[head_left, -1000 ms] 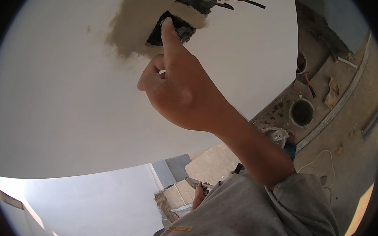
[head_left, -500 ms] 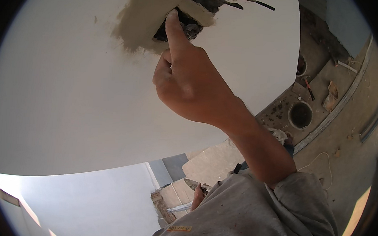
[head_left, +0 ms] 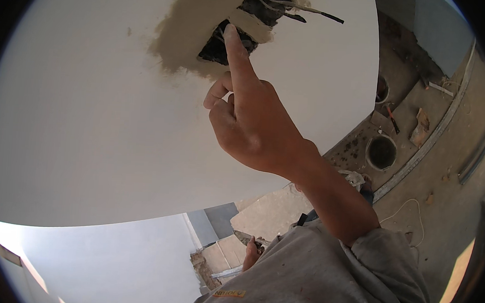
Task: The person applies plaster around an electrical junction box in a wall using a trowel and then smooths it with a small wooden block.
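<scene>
My right hand [head_left: 254, 119] is raised to the white wall [head_left: 105, 126], its index finger stretched out and the other fingers loosely bent, with nothing seen in them. The index fingertip is at a dark square hole [head_left: 214, 47], over its upper edge. Damp grey-beige plaster [head_left: 177, 31] surrounds this hole. Beside it, up and to the right, is a second hole [head_left: 256, 11] with loose wires [head_left: 312, 10] sticking out. Low down, partly hidden by my grey shirt, my left hand [head_left: 251, 255] looks closed against something dark that I cannot make out.
On the floor at the right stand a round bucket [head_left: 381, 152] and another bucket [head_left: 382, 89] near the wall's edge. A hammer-like tool with a red part [head_left: 392, 118] lies between them. A long pale strip [head_left: 423, 146] and a thin white cord [head_left: 417, 204] lie farther right.
My right index finger has drawn slightly down and right relative to the hole, and the bent fingers have loosened apart. The view has shifted a little. My left hand stays low.
</scene>
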A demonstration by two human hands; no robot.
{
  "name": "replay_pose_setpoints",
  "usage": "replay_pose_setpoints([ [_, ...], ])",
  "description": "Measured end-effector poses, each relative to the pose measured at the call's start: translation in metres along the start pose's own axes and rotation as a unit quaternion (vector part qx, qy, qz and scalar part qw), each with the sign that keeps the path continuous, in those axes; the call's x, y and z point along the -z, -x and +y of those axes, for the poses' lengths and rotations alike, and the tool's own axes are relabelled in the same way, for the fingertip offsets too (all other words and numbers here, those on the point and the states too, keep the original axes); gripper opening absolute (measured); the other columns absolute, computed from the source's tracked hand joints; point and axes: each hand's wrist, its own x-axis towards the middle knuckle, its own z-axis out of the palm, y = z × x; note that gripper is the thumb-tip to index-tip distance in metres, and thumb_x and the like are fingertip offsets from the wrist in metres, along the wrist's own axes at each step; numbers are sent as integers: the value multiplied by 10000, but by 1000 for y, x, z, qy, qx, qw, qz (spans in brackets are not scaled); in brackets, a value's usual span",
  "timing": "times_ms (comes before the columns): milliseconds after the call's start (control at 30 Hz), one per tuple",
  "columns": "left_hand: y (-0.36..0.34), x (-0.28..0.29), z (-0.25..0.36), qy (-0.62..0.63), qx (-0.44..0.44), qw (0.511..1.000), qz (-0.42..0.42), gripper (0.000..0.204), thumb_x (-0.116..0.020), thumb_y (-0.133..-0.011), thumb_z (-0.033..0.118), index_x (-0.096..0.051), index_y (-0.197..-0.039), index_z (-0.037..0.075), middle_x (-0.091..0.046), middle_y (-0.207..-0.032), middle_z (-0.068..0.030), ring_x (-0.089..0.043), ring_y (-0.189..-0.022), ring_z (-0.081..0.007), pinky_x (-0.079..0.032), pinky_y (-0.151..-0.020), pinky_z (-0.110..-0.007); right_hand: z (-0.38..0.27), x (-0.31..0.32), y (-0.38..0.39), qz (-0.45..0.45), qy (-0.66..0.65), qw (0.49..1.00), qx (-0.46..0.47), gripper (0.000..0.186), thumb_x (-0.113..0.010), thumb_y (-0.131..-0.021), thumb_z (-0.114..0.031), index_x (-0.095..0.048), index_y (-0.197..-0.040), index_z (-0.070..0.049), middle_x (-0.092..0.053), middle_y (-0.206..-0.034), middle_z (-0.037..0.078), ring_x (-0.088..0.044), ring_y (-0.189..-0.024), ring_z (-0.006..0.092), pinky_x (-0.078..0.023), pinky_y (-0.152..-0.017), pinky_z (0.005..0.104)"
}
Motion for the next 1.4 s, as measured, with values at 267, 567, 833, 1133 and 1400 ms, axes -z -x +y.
replay_pose_setpoints([
  [267, -2, 0, -6, -10, -8, 1000, 9, 524, -389, -1043, 470, -639, -1141, 19, -556, -746, -48, -318, -435, -138, -311, -401, -287, 12, -1, -9, 13, 49, 997, 50, 890, -489, -780, 54, -5, -1527, 58, -646, -819, 175, -550, -499, 159, -460, -508, 318],
  [567, 7, -3, -17, 2, -5, 998, 63, 514, -399, -1038, 454, -648, -1129, 14, -644, -830, -82, -348, -431, -147, -326, -395, -302, 3, 32, 31, -27, 17, 999, -37, 333, -544, -835, 16, -499, -1165, 23, -613, -721, 70, -467, -508, 46, -363, -479, 235],
  [833, -5, 1, -17, -8, -17, 999, 51, 520, -398, -1036, 457, -651, -1120, 11, -646, -820, -82, -357, -429, -149, -324, -387, -301, 185, 197, 179, -26, -499, 803, -323, 260, -723, -856, -227, -674, -819, 26, -609, -559, 71, -601, -478, 196, -529, -509, 338],
  [1133, 0, -13, -12, -1, 2, 998, 65, 473, -400, -1042, 440, -661, -1051, 46, -582, -717, -40, -292, -437, -140, -312, -426, -307, 181, 132, 161, 84, 339, 901, -257, 189, -656, -884, -171, -665, -842, 13, -545, -582, 65, -447, -525, 168, -418, -551, 342],
  [1400, 22, -43, 8, -28, -24, 999, 40, 456, -399, -1037, 468, -653, -1011, 90, -594, -719, 1, -306, -440, -125, -317, -446, -282, 5, 63, 46, -21, 25, 999, -16, 416, -569, -946, -94, -537, -1343, 26, -648, -889, 77, -511, -600, 54, -435, -533, 211],
])
